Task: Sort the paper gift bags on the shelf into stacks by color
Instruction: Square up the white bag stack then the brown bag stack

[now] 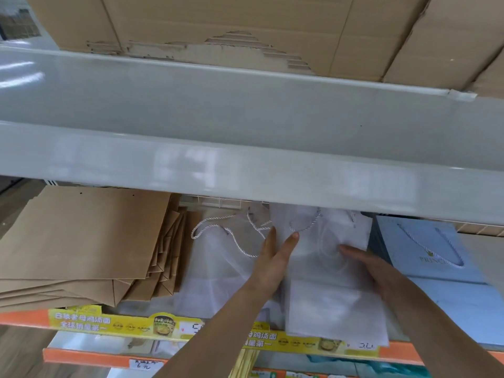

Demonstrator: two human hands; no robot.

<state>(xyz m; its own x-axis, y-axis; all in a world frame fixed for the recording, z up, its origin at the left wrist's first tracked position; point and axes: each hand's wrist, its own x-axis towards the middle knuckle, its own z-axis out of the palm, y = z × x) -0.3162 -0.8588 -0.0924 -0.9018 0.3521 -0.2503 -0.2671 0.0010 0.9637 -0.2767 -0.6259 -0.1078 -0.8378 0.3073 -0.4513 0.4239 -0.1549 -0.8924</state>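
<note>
Now both hands, left hand [272, 257] and right hand [373, 271], lie flat with straight fingers against a white bag [327, 268], between brown bags [81, 241] and blue bags [441, 268].

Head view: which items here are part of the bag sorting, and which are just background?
Job:
brown paper bags
white paper bags
light blue paper bags
left hand
right hand

Background:
cardboard boxes on the upper shelf
yellow price strip
</note>
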